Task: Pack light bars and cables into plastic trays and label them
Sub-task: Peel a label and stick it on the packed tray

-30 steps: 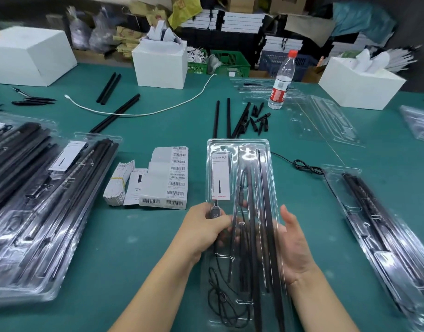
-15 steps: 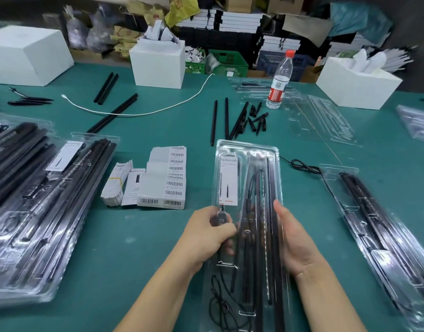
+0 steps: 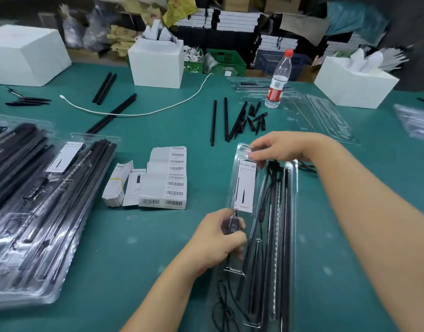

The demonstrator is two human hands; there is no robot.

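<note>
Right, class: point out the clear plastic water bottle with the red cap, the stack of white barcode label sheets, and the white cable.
Clear plastic water bottle (image 3: 278,79): head view, bottle body.
White barcode label sheets (image 3: 166,180): head view, top sheet.
White cable (image 3: 144,113): head view, mid-length.

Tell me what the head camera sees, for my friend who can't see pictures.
Two hands work on a clear plastic tray of black light bars on a green table. The left hand grips a small controller; the right hand pinches the tray's top end.

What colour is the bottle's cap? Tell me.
Red, seen in the head view: cap on the bottle.
</note>
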